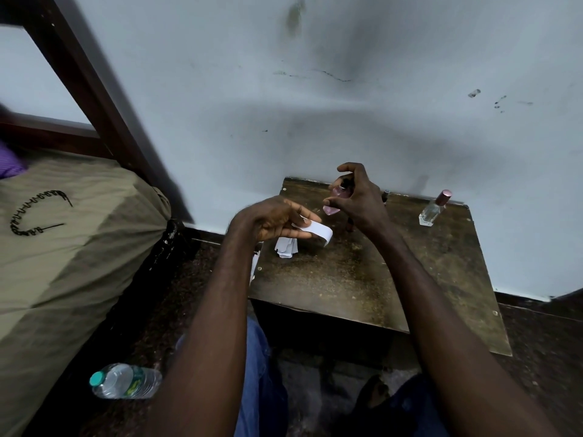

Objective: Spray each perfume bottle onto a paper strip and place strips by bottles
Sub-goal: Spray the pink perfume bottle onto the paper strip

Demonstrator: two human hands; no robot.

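Observation:
My right hand grips a small pink perfume bottle above the back of the wooden table, index finger arched over its dark nozzle. My left hand holds a white paper strip just left of and below the bottle, its free end curling down. A clear perfume bottle with a pink cap stands at the table's back right. A small heap of white paper strips lies on the table's left side, under my left hand. Another dark bottle is mostly hidden behind my right hand.
The table stands against a pale wall. A large olive cloth bundle fills the left side. A plastic water bottle lies on the dark floor at lower left. My legs in blue jeans are under the table's near edge.

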